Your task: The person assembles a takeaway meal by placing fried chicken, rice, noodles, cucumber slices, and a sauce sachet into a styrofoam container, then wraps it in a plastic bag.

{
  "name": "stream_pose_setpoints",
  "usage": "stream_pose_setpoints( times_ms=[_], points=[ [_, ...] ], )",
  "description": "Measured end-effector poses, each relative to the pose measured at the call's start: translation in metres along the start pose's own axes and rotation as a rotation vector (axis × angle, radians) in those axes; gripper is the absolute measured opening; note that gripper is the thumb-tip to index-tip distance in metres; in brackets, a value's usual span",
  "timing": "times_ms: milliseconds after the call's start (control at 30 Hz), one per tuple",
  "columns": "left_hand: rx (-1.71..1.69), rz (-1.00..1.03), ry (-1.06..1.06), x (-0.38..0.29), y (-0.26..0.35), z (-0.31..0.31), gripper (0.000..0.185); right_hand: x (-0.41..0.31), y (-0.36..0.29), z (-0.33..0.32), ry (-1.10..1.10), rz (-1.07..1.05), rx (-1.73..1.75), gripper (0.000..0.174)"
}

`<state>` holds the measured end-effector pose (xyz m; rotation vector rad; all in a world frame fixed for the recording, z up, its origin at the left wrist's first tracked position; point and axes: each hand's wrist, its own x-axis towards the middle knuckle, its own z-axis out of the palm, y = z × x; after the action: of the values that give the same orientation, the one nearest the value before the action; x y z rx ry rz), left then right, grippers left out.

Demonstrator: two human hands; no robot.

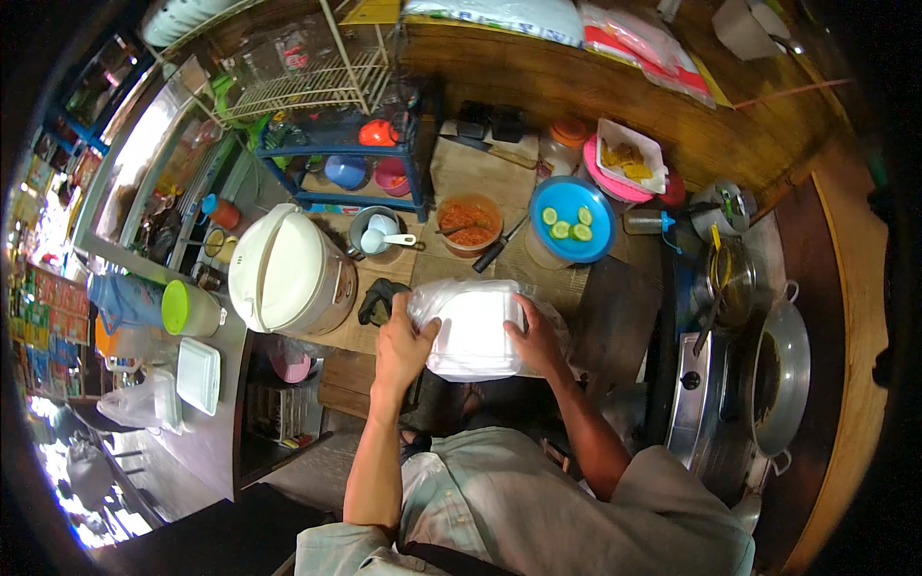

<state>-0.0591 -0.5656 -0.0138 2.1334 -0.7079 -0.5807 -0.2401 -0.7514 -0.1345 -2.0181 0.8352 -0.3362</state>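
Between my two hands is a white foam food container (477,331), with thin clear plastic bagging around its edges. My left hand (403,342) grips its left side, thumb on top. On the right side my right hand (534,335) holds it the same way. Beyond it on the cardboard-covered counter sit an orange bowl of red sambal (470,223) with a spoon in it, a black-handled knife (497,248) and a blue plate (601,223) with several cucumber slices (560,230). A small black bundle (380,302) lies just left of my left hand.
A white rice cooker (288,273) and a metal pot with a white scoop (374,234) stand left. At right are a gas stove (691,403) and a large wok (789,374). Another foam container (198,376) lies on the left side table. A cleaver-like knife (468,144) lies at the back.
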Motion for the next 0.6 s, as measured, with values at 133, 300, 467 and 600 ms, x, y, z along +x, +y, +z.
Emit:
stream_pose_setpoints(
  times_ms=[133,300,467,600],
  points=[
    [0.426,0.101,0.004,-0.006,0.003,0.046,0.088,-0.011,-0.003,-0.016,0.010,0.033,-0.018,0.055],
    [0.579,0.159,-0.092,0.014,-0.007,0.093,0.090,-0.030,-0.017,-0.035,0.022,0.248,-0.092,0.049],
    [0.056,0.097,0.010,0.013,-0.037,0.071,0.047,-0.049,-0.048,-0.041,-0.089,0.290,-0.102,0.054],
    [-0.123,0.049,0.066,0.016,-0.045,0.052,0.037,-0.078,-0.086,-0.033,0.051,0.126,0.189,0.049]
  ],
)
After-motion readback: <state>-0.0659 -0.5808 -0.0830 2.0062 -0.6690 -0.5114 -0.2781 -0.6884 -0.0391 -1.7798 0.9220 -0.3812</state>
